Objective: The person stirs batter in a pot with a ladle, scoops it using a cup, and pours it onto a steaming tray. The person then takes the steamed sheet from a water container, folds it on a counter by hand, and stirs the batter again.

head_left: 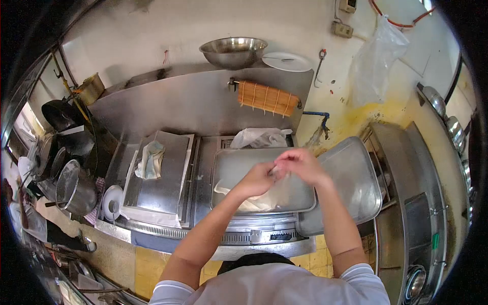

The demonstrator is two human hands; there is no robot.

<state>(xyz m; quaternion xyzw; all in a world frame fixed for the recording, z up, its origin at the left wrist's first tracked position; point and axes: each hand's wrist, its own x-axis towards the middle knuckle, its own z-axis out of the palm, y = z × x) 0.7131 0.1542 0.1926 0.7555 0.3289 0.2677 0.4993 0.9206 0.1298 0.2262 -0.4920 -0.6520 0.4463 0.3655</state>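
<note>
My left hand (258,180) and my right hand (301,165) meet over a metal tray (234,161) on the counter. The fingers of both are pinched together around something small and pale that I cannot make out. Below them, a thin whitish sheet or wrapper (256,203) lies on the tray's front part, partly hidden by my left forearm. A second metal tray (351,178) rests at the right, tilted beside the first. Behind the first tray lies a crumpled white plastic bag (261,137).
A folded cloth (150,160) lies on a flat metal cover (162,183) at left, beside a white plate (113,202) and a large pot (76,188). A steel bowl (234,52) stands on the back ledge. Another person (35,223) is at the far left.
</note>
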